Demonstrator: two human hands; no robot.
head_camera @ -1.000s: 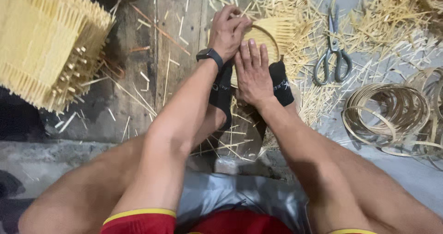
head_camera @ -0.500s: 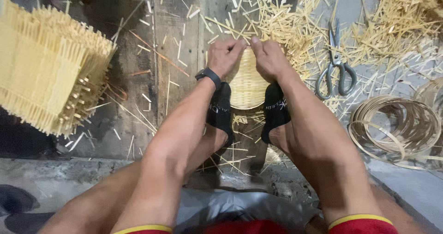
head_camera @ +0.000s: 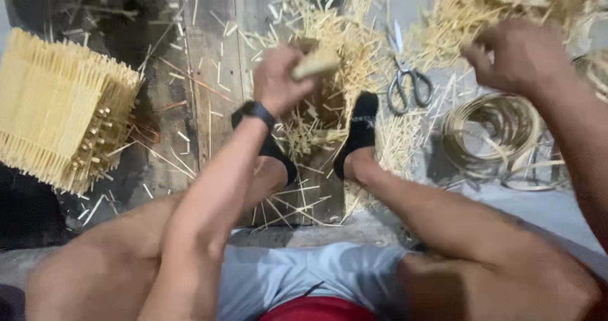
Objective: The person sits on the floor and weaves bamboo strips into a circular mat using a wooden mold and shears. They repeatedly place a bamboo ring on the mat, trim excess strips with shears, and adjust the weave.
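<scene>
Head view showed a small woven bamboo piece [head_camera: 316, 62] clamped in the left hand [head_camera: 278, 80], raised above the feet. A firm, steady hold near its rim would probably serve best. At three o'clock the right hand [head_camera: 516, 55] was curled and blurred; whether it held anything could not be told. Scissors [head_camera: 408, 83] lay between them, a cane coil [head_camera: 494, 134] at four o'clock, a slatted bamboo frame [head_camera: 60, 128] at nine o'clock, loose splints [head_camera: 335, 36] cluttering the floor beneath.
</scene>
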